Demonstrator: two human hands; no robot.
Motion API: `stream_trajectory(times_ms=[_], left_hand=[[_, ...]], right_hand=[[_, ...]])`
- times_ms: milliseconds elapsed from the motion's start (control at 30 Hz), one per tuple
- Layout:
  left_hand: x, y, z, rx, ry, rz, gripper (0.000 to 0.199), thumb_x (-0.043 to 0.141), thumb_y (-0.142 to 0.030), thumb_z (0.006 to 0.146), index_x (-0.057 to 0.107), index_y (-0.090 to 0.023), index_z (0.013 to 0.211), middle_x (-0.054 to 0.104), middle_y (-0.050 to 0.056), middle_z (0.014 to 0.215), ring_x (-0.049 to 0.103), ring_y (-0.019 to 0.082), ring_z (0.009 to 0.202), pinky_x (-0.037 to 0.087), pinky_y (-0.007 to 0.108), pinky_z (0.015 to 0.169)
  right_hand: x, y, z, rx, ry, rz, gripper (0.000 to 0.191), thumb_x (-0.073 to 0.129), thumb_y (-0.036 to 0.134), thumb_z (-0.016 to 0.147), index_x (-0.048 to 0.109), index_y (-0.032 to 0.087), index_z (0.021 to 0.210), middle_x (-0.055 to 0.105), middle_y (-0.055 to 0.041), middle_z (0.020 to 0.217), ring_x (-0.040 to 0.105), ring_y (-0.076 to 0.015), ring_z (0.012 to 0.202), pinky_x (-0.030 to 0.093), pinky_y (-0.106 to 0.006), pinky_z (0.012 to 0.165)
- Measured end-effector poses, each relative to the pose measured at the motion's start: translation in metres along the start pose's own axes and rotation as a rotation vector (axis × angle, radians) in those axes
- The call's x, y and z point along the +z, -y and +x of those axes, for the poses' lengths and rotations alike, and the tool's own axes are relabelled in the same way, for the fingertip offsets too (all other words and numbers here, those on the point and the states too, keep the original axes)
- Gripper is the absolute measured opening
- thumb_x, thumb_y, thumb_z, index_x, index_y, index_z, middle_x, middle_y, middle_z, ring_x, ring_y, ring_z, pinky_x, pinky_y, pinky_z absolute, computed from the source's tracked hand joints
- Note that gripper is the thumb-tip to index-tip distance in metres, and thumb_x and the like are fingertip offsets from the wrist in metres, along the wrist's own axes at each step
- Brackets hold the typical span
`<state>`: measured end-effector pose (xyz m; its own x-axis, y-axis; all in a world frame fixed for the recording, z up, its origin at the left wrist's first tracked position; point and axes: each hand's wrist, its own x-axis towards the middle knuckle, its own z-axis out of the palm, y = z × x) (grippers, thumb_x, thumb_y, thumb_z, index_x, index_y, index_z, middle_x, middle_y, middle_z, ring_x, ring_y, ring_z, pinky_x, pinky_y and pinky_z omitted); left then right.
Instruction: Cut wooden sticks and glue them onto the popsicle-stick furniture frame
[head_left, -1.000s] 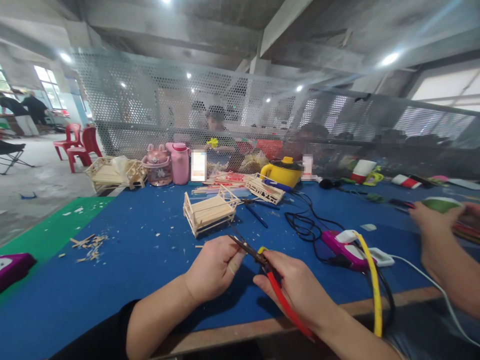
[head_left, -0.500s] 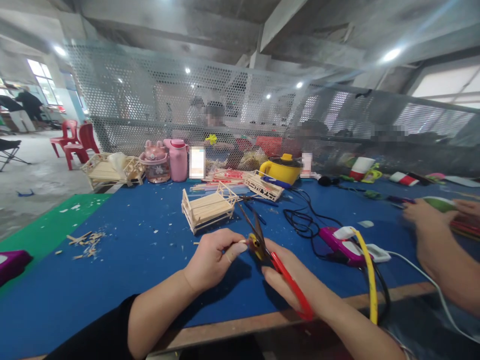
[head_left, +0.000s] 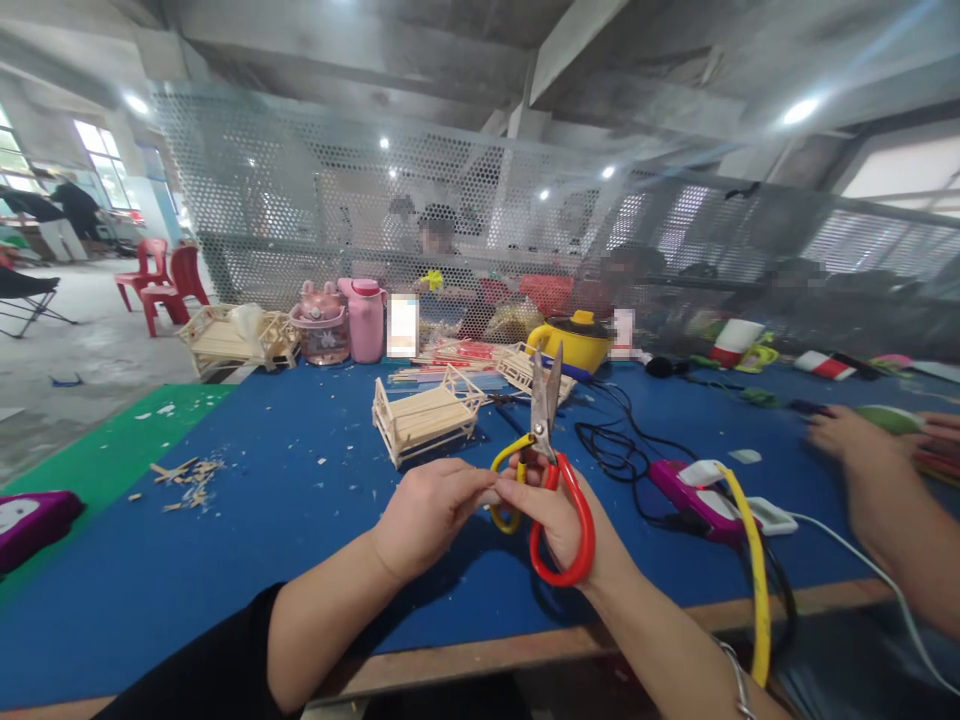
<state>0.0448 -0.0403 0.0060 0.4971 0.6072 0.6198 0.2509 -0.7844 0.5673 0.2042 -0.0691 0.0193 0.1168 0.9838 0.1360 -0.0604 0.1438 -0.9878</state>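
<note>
My right hand [head_left: 559, 510] is closed round scissors [head_left: 546, 430] with one red and one yellow handle. The blades point up and away, slightly parted. My left hand [head_left: 435, 515] is closed in a pinch, its fingertips meeting those of my right hand beside the yellow handle. Whatever small thing lies between the fingertips is mostly hidden. Just beyond my left hand stands a small model bed [head_left: 427, 415] of pale wooden sticks. Farther back, a second stick model [head_left: 525, 372] is partly behind the scissor blades.
Loose sticks [head_left: 457, 355] and a yellow pot [head_left: 577, 345] are at the back. Black cable [head_left: 611, 440] and a purple power strip [head_left: 686, 495] lie on the right, near a co-worker's hands [head_left: 862, 440]. Stick offcuts [head_left: 187, 483] lie left on the blue tabletop [head_left: 300, 540].
The scissors have turned in my right hand, blades now upright and handle loops facing me. My right fingers have come against my left fingertips. The view has shifted slightly left.
</note>
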Motion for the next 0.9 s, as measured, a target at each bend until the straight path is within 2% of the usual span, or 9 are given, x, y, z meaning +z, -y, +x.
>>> stream_trajectory(times_ms=[200, 300, 367, 433, 500, 600, 733, 800, 900], left_hand=[[0.010, -0.004, 0.003, -0.380, -0.122, -0.613, 0.020, 0.066, -0.035, 0.075, 0.072, -0.016, 0.080, 0.069, 0.004, 0.073, 0.060, 0.013, 0.065, 0.046, 0.022, 0.061], [0.011, -0.005, 0.005, -0.483, -0.164, -0.800, 0.026, 0.074, -0.038, 0.065, 0.068, -0.013, 0.070, 0.066, 0.002, 0.069, 0.055, 0.011, 0.059, 0.044, 0.022, 0.057], [0.010, -0.007, 0.006, -0.510, -0.179, -0.855, 0.030, 0.076, -0.040, 0.061, 0.065, -0.012, 0.067, 0.064, 0.001, 0.066, 0.054, 0.010, 0.057, 0.044, 0.022, 0.056], [0.009, -0.009, 0.008, -0.531, -0.154, -0.874, 0.033, 0.074, -0.043, 0.063, 0.065, -0.012, 0.071, 0.062, 0.001, 0.065, 0.053, 0.010, 0.057, 0.043, 0.022, 0.055], [0.009, -0.011, 0.009, -0.562, -0.123, -0.885, 0.036, 0.071, -0.046, 0.066, 0.066, -0.012, 0.077, 0.062, 0.001, 0.065, 0.053, 0.010, 0.057, 0.043, 0.022, 0.054], [0.010, -0.012, 0.010, -0.596, -0.134, -0.864, 0.037, 0.068, -0.045, 0.069, 0.067, -0.011, 0.084, 0.059, 0.000, 0.060, 0.051, 0.009, 0.053, 0.042, 0.022, 0.054], [0.010, -0.009, 0.011, -0.594, -0.175, -0.707, 0.030, 0.066, -0.035, 0.071, 0.070, -0.011, 0.089, 0.060, 0.000, 0.060, 0.048, 0.009, 0.053, 0.039, 0.022, 0.054], [0.009, -0.007, 0.011, -0.575, -0.205, -0.659, 0.025, 0.065, -0.031, 0.072, 0.071, -0.011, 0.085, 0.063, 0.002, 0.066, 0.049, 0.009, 0.057, 0.040, 0.022, 0.058], [0.007, -0.005, 0.012, -0.556, -0.201, -0.588, 0.021, 0.062, -0.030, 0.074, 0.071, -0.011, 0.076, 0.060, 0.000, 0.061, 0.046, 0.009, 0.055, 0.039, 0.021, 0.056]], right_hand=[[0.010, -0.002, 0.001, 0.112, 0.006, 0.284, 0.041, 0.084, 0.029, 0.048, 0.056, 0.017, 0.077, 0.057, 0.0039, 0.067, 0.056, -0.0110, 0.058, 0.047, -0.025, 0.059], [0.015, -0.002, 0.000, 0.165, 0.061, 0.355, 0.042, 0.084, 0.030, 0.048, 0.055, 0.017, 0.077, 0.058, 0.0025, 0.070, 0.056, -0.0114, 0.061, 0.046, -0.025, 0.059], [0.015, -0.003, 0.000, 0.158, 0.120, 0.315, 0.039, 0.080, 0.034, 0.055, 0.055, 0.018, 0.080, 0.058, 0.0016, 0.072, 0.056, -0.0117, 0.063, 0.046, -0.026, 0.061], [0.012, -0.003, 0.001, 0.097, 0.137, 0.182, 0.037, 0.075, 0.041, 0.064, 0.054, 0.018, 0.085, 0.057, 0.0008, 0.075, 0.055, -0.0126, 0.065, 0.045, -0.026, 0.062], [0.005, 0.000, 0.002, 0.002, 0.115, -0.054, 0.036, 0.069, 0.045, 0.070, 0.052, 0.018, 0.087, 0.055, 0.0010, 0.073, 0.053, -0.0126, 0.065, 0.044, -0.026, 0.061], [-0.008, 0.004, 0.003, -0.122, 0.059, -0.410, 0.037, 0.068, 0.045, 0.069, 0.049, 0.018, 0.086, 0.050, 0.0037, 0.068, 0.047, -0.0109, 0.060, 0.040, -0.023, 0.056], [-0.021, 0.002, 0.001, -0.155, 0.115, -0.656, 0.031, 0.061, 0.044, 0.074, 0.051, 0.019, 0.090, 0.049, 0.0044, 0.064, 0.044, -0.0107, 0.056, 0.037, -0.022, 0.052], [-0.022, 0.001, -0.002, -0.152, 0.142, -0.753, 0.026, 0.059, 0.042, 0.075, 0.054, 0.019, 0.087, 0.052, 0.0036, 0.064, 0.045, -0.0112, 0.055, 0.038, -0.022, 0.051], [-0.022, 0.001, -0.007, -0.166, 0.150, -0.888, 0.021, 0.059, 0.038, 0.075, 0.056, 0.020, 0.085, 0.058, 0.0019, 0.067, 0.050, -0.0128, 0.058, 0.040, -0.023, 0.055]])
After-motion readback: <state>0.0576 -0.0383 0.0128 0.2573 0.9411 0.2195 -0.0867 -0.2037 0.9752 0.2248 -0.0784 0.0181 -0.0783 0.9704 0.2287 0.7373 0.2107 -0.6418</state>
